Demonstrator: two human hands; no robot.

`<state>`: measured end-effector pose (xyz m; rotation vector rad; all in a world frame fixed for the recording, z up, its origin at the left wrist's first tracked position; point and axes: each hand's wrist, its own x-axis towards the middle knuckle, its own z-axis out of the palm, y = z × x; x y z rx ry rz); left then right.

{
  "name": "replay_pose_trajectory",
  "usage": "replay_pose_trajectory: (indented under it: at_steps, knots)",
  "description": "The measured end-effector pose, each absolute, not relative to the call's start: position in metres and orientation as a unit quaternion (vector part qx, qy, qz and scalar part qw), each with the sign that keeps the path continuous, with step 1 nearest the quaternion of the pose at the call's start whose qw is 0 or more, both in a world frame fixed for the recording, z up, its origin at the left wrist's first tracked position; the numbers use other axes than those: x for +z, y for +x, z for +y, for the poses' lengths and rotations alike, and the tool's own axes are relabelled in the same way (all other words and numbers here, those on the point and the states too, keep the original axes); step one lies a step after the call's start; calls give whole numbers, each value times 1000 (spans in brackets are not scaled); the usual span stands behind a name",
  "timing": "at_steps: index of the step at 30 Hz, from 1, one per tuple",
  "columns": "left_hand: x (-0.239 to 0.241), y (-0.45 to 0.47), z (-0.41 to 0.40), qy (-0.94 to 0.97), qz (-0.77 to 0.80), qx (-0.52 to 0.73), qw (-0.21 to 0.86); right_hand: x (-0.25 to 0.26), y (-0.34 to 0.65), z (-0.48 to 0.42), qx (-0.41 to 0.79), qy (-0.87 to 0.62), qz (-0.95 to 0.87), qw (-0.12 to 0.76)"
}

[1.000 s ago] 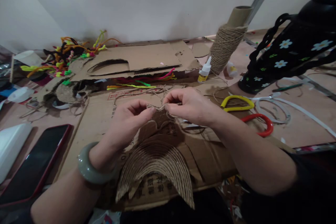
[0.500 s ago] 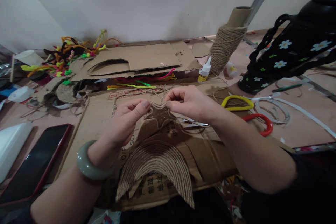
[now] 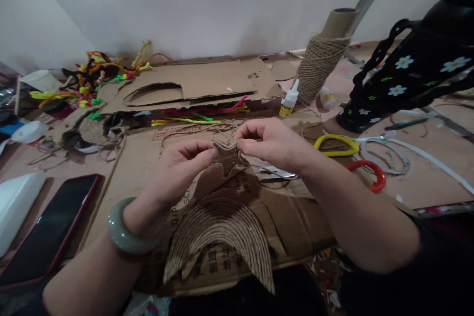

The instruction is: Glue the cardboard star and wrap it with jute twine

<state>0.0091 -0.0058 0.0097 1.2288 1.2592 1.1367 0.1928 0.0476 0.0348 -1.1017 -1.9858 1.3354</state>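
Brown cardboard edged with twine makes a small star (image 3: 229, 159), held over the cardboard sheet (image 3: 138, 170), just beyond a crescent (image 3: 222, 217) of coiled twine. Both hands are closed on it in a pinch: the left hand (image 3: 183, 165) grips its left side between thumb and fingers, the right hand (image 3: 272, 147) its upper right edge. 1 green bangle (image 3: 128, 229) circles the left wrist. Near the right forearm lie scissors (image 3: 379, 177) with 1 yellow and 1 red handle, the blades pointing toward the star. Farther back, a glue bottle (image 3: 288, 103) stands just beside a twine spool (image 3: 321, 69); a black flowered flask (image 3: 407, 66) is to their right. Bright pipe cleaners (image 3: 107, 71) heap at back left, and a phone (image 3: 52, 227) lies at near left.
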Motion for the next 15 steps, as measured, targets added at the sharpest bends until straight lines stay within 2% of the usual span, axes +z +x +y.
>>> replay_pose_trajectory:
  at_steps: [15]
  knots:
    - [7, 7, -2, 494, 476, 518, 511, 37, 198, 50, 494, -409, -707, 297]
